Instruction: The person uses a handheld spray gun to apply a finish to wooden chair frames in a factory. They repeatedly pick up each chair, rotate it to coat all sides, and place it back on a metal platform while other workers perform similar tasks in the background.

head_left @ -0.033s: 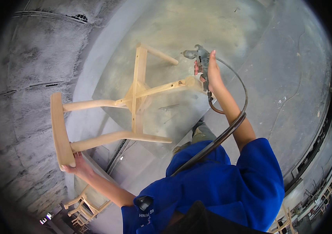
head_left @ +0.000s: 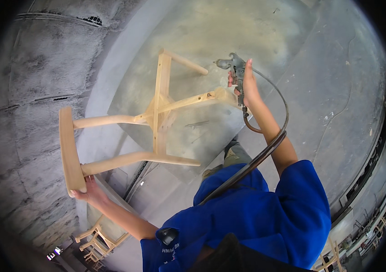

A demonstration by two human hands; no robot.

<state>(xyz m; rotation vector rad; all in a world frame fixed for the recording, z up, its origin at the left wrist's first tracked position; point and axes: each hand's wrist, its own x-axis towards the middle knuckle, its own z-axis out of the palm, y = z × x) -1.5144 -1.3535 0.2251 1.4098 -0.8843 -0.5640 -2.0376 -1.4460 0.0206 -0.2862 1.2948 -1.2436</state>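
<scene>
A pale wooden chair frame (head_left: 162, 104) is tipped over in front of me, with its curved backrest (head_left: 69, 147) at the left and its legs reaching right. My left hand (head_left: 92, 194) grips the lower end of that backrest; some of its fingers are hidden behind the wood. In my right hand (head_left: 250, 86) is a grey spray gun (head_left: 237, 72), raised beyond the frame's right side, with its nozzle pointing left. A dark hose (head_left: 265, 152) loops from the gun down past my right forearm to my blue shirt. I cannot make out any spray leaving the nozzle.
A dusty grey wall (head_left: 43, 59) runs along the left. Under and behind the frame lies a stained panel (head_left: 247, 27). More wooden chair frames (head_left: 100, 240) stand at the lower left, and others (head_left: 331, 256) at the lower right. A dark rail (head_left: 370, 167) curves along the right.
My right hand and the spray gun have shifted very slightly to the right. The chair frame and my left hand have hardly moved.
</scene>
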